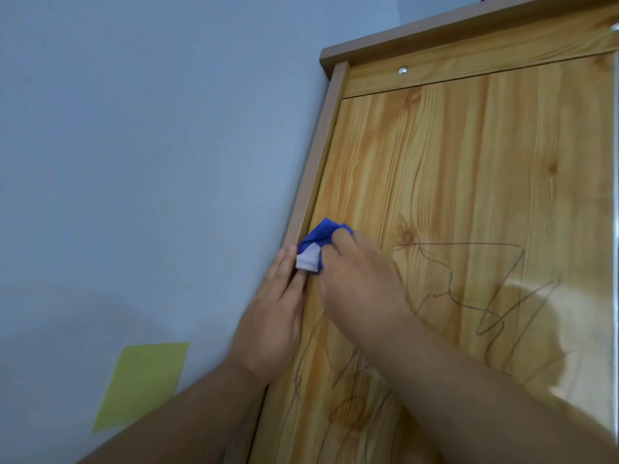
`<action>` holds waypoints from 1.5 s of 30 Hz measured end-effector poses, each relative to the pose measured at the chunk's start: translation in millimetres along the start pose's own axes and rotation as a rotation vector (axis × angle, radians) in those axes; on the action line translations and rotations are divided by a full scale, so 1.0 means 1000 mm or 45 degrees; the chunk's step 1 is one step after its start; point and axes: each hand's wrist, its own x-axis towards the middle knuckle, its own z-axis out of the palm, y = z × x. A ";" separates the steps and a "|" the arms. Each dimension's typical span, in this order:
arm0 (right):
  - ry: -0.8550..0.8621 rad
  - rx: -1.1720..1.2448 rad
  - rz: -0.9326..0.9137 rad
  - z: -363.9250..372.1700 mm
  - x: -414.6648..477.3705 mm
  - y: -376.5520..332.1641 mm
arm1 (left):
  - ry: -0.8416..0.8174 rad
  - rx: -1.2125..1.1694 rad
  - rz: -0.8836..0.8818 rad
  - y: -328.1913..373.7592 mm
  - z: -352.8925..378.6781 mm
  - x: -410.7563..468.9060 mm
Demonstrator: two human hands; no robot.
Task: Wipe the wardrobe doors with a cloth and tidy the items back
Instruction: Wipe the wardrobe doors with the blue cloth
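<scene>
Blue cloth, pinched in the right grip, needs firm strokes down the wardrobe door while the flat-fingered left grip braces the frame.

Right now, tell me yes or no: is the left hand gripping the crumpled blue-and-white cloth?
No, the right hand grips the crumpled blue-and-white cloth; the left hand lies flat beside it.

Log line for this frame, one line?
right hand grips crumpled blue-and-white cloth on pine-grain wooden wardrobe door | left hand flat on brown wardrobe frame
</scene>
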 end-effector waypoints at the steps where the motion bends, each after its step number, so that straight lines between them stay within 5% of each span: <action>1: -0.040 -0.002 -0.026 0.001 -0.002 -0.003 | -0.001 -0.009 -0.007 0.000 0.000 0.000; 19: 0.138 -0.180 0.370 -0.085 -0.056 0.104 | 0.068 0.077 0.071 -0.002 -0.001 -0.002; 26: 0.254 -0.121 0.501 -0.056 -0.038 0.076 | 0.090 0.123 0.050 0.007 -0.008 0.001; 37: 0.039 0.069 0.236 0.010 -0.016 -0.035 | 0.000 -0.176 -0.006 -0.003 -0.001 -0.001; 45: 0.076 -0.078 0.093 -0.001 -0.028 -0.012 | 0.048 -0.104 0.043 -0.004 0.002 -0.003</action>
